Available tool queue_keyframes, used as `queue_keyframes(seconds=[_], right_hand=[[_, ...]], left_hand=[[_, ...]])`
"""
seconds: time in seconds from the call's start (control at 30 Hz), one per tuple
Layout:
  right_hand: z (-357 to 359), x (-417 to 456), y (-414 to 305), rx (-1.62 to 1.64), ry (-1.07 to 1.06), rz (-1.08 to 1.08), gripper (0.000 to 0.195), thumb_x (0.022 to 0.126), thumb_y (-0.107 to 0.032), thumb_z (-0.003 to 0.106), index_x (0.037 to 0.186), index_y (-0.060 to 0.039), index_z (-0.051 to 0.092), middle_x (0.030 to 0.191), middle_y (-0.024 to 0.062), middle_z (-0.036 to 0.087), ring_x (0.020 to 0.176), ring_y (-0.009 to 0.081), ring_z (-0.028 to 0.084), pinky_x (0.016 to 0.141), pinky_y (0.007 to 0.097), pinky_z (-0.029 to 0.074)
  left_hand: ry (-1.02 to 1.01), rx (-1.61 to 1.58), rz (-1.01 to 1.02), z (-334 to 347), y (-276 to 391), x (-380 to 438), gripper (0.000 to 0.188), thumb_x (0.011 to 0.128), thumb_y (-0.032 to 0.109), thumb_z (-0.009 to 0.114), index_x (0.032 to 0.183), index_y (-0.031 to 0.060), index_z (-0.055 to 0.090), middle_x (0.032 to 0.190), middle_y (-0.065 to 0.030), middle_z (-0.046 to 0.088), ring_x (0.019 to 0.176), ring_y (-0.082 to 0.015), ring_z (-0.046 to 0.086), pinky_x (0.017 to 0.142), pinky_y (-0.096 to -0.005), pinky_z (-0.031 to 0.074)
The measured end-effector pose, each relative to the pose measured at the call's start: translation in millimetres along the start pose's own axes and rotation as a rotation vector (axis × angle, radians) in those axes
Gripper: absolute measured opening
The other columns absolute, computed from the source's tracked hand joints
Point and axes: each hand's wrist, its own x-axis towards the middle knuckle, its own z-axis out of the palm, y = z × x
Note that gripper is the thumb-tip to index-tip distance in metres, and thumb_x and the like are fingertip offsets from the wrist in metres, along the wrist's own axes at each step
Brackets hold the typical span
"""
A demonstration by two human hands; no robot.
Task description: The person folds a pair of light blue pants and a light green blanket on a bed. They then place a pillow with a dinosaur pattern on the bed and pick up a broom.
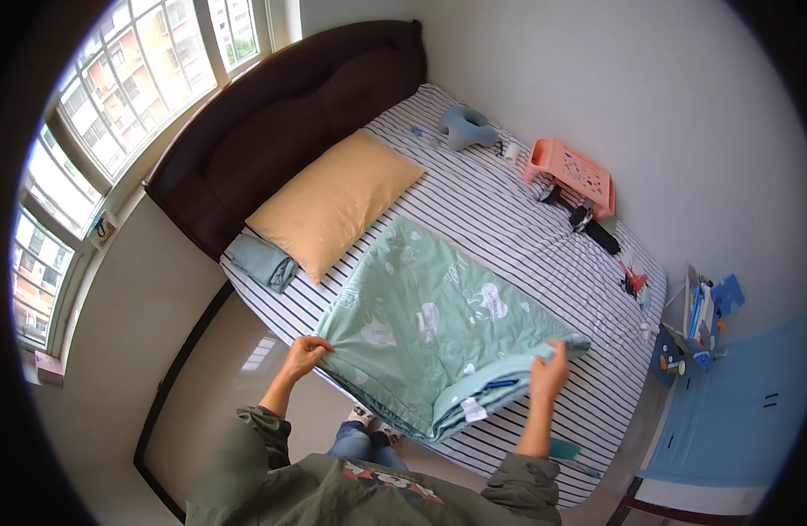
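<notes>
A folded green quilt (436, 309) with white printed figures and hearts lies across the near side of the bed. At its left edge, my left hand (308, 355) pinches the fabric between thumb and fingers. My right hand (549, 375), slightly blurred, holds the folded layers at the right edge. Between the layers facing me, a dark blue strip and a white label (474, 409) show. Beyond the quilt lies a yellow pillow (338, 197), with a folded grey-green cloth (262, 261) partly under its left end.
Along the wall side of the striped mattress (495, 197) are a blue-grey neck pillow (468, 127), a pink plastic bed table (574, 172), dumbbells (566, 202) and small items. A dark wooden headboard (298, 118) borders the far end. A teal flat object (565, 449) lies near my right forearm.
</notes>
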Motion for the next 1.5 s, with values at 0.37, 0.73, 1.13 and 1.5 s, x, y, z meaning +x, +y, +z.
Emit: queue_keyframes(seconds=[0.37, 0.73, 1.13, 1.5], right_hand=[[168, -179, -192, 0.124, -0.463, -1.058, 0.04, 0.073, -0.004, 0.053, 0.113, -0.0036, 0.045, 0.081, 0.0133, 0.055, 0.077, 0.0315, 0.056, 0.065, 0.0394, 0.047], [144, -207, -99, 0.823, -0.773, -0.346, 0.04, 0.079, -0.009, 0.063, 0.116, -0.0039, 0.049, 0.103, 0.0102, 0.061, 0.097, 0.0188, 0.058, 0.084, 0.0309, 0.045], [187, -320, 131, 0.51, -0.349, 0.563, 0.091, 0.061, -0.041, 0.078, 0.127, 0.0017, 0.032, 0.112, 0.0256, 0.048, 0.101, 0.0311, 0.051, 0.083, 0.0381, 0.043], [172, -271, 55, 0.775, 0.171, 0.727, 0.081, 0.06, -0.018, 0.077, 0.126, 0.0005, 0.034, 0.111, 0.0165, 0.049, 0.103, 0.0265, 0.049, 0.09, 0.0347, 0.037]], left_hand=[[-0.198, -0.062, -0.115, 3, 0, -15, 0.046, 0.09, 0.036, 0.033, 0.095, 0.0003, 0.062, 0.084, -0.0052, 0.059, 0.078, -0.0134, 0.05, 0.082, -0.0313, 0.039], [-0.236, -0.141, -0.549, 13, 7, -10, 0.032, 0.072, 0.018, 0.064, 0.087, -0.009, 0.058, 0.074, -0.007, 0.058, 0.055, -0.0153, 0.052, 0.051, -0.0273, 0.041], [-0.312, -0.684, -0.541, 90, 194, 18, 0.023, 0.078, 0.012, 0.055, 0.092, -0.0062, 0.053, 0.075, -0.0109, 0.06, 0.062, -0.0206, 0.06, 0.059, -0.0299, 0.05], [-0.391, -0.772, -0.322, 105, 267, -14, 0.017, 0.082, 0.02, 0.052, 0.089, 0.0055, 0.057, 0.079, -0.0049, 0.061, 0.072, -0.0166, 0.059, 0.063, -0.0305, 0.049]])
